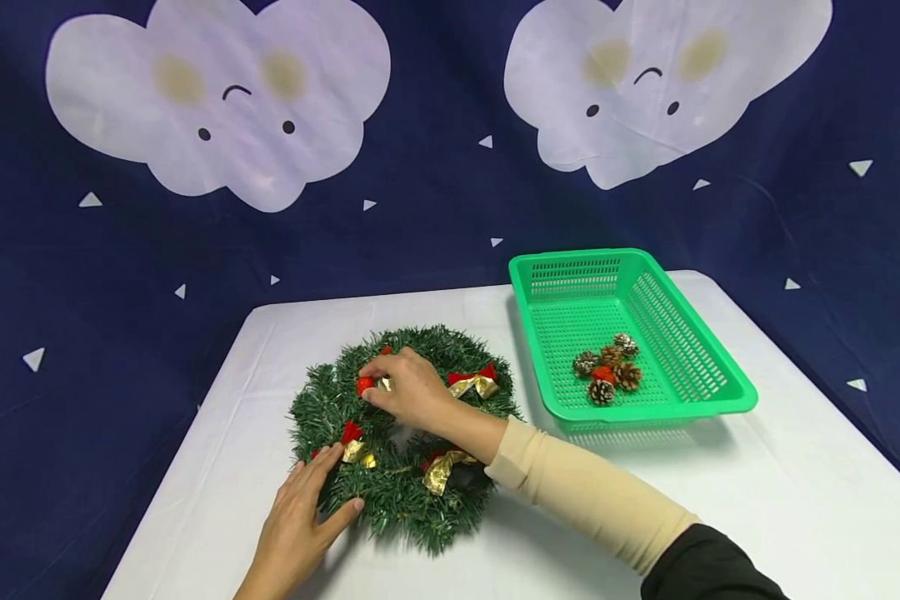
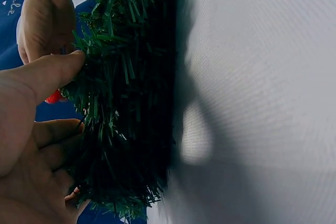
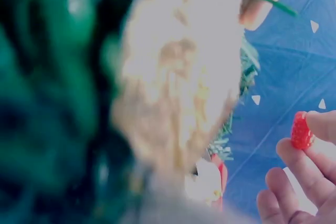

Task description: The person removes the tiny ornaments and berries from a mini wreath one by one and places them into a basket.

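Observation:
A green tinsel wreath (image 1: 405,500) lies on the white table, decorated with red and gold bows (image 1: 474,383). My right hand (image 1: 416,390) reaches over its upper left part and pinches a small red berry ornament (image 3: 302,130) between thumb and fingers. Seeds or bumps show on the berry's surface in the right wrist view. On the wreath's lower left side rests my left hand (image 1: 294,518), thumb and fingers spread against the tinsel, near a bow with a red top. In the left wrist view, the left thumb (image 2: 58,72) touches the wreath's edge.
A green plastic basket (image 1: 675,325) stands right of the wreath. Several pine cones (image 1: 627,377) and a red piece (image 1: 603,374) lie inside it. Behind the white table (image 1: 217,500) hangs a dark blue cloth with cloud faces.

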Tool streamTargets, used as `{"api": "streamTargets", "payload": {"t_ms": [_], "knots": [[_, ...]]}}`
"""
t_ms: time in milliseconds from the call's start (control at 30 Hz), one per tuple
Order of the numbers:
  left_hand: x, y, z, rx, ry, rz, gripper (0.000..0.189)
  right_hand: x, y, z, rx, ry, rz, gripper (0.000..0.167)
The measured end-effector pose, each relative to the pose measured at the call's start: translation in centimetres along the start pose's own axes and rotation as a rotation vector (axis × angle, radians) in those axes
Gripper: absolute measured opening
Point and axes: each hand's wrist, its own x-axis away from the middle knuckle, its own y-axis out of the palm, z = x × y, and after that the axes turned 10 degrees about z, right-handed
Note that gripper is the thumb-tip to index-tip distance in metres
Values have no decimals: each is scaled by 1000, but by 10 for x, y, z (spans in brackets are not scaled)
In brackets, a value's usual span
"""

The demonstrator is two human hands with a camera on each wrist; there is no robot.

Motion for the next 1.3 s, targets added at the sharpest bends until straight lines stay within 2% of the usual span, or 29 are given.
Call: {"api": "streamTargets", "payload": {"t_ms": [400, 667, 867, 1133, 1300], "knots": [[1, 2, -1, 10, 41, 48, 74, 6, -29, 20, -86, 50, 72, 26], [1, 1, 0, -4, -2, 13, 73, 12, -53, 39, -140, 133, 142, 26], [0, 0, 0, -6, -9, 6, 73, 16, -68, 51, -123, 104, 212, 26], [0, 0, 1, 0, -18, -2, 73, 21, -92, 69, -94, 109, 253, 27], [-1, 0, 1, 5, -18, -4, 74, 26, -107, 82, -119, 161, 253, 27]]}}
